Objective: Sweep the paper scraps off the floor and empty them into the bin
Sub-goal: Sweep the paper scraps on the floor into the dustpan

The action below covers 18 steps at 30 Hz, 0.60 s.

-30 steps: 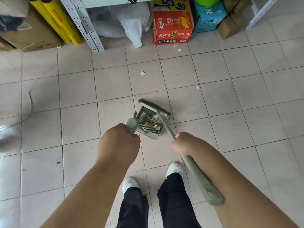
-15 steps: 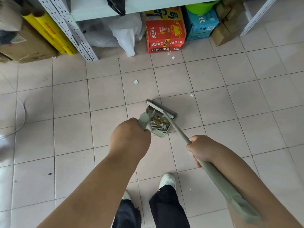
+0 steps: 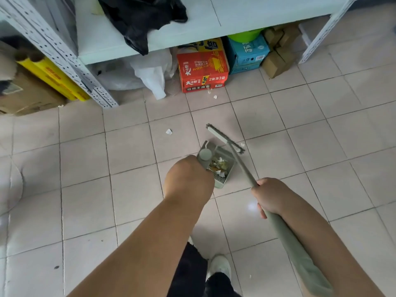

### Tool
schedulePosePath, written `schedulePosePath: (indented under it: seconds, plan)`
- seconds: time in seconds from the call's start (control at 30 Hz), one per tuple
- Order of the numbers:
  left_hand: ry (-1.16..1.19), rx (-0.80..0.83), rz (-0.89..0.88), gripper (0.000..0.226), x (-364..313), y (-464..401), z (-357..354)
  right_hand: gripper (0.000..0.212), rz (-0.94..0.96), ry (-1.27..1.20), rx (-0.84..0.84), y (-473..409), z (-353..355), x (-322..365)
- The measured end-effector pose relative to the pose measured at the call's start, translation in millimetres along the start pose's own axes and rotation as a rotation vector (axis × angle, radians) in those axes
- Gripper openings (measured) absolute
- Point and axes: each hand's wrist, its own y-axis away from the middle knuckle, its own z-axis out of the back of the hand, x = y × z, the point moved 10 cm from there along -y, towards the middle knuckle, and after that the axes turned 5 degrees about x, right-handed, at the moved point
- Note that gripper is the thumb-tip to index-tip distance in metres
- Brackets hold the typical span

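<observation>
1. The left hand [image 3: 188, 179] keeps a closed grip round the upright handle of the dustpan [image 3: 220, 168]; the right hand [image 3: 271, 196] has its grip wrapped round the broom handle [image 3: 246, 168], fingers curled about the shaft.
2. The dustpan sits on the tiled floor [image 3: 85, 189], already holding a pile of paper scraps [image 3: 218, 166].
3. The broom head [image 3: 225, 139] lies just beyond the dustpan's far edge, with one loose scrap [image 3: 242, 144] beside its right end.
4. Another scrap [image 3: 169, 131] lies to the far left of the dustpan, well apart from it; two more scraps [image 3: 215, 96] lie farther beyond it, touching or just beside the red noodle carton [image 3: 203, 69] under the shelf [image 3: 150, 39].
5. Judged from this, sweeping is partway done: the next move calls for drawing the nearest scrap back into the dustpan, then reaching for the farther ones.
6. No bin is in view, so emptying has yet to come.
</observation>
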Motion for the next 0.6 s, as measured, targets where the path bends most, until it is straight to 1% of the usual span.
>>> schedulePosePath:
  seconds: [0.1,0.17,0.27,0.37,0.43,0.53,0.6]
  plan:
    - [-0.013,0.021,-0.018,0.023,-18.6,-9.7,-0.5,0.009,-0.002,0.002,-0.041,-14.0,24.5,9.1]
    - [-0.003,0.025,-0.015,0.023,-24.9,-14.0,0.3,0.012,-0.014,-0.041,-0.070,-25.7,40.0,10.6]
    - [0.030,0.014,0.004,0.018,-30.0,-16.3,1.0,0.013,-0.080,-0.088,-0.087,-44.6,57.5,0.6]
    - [0.055,0.005,0.043,0.017,-35.2,-19.6,0.6,0.013,-0.139,-0.076,-0.060,-69.3,67.6,-10.3]
    - [0.043,-0.001,0.059,0.016,-43.2,-21.9,0.1,0.019,-0.167,-0.107,-0.048,-79.7,69.0,-19.4]
    - [0.050,-0.013,0.080,0.013,-50.6,-25.4,-1.2,0.026,-0.149,-0.143,0.003,-88.7,56.2,-22.9]
    - [0.042,-0.012,0.089,0.009,-55.7,-27.0,-1.9,0.023,-0.115,-0.121,0.024,-90.6,48.3,-21.9]
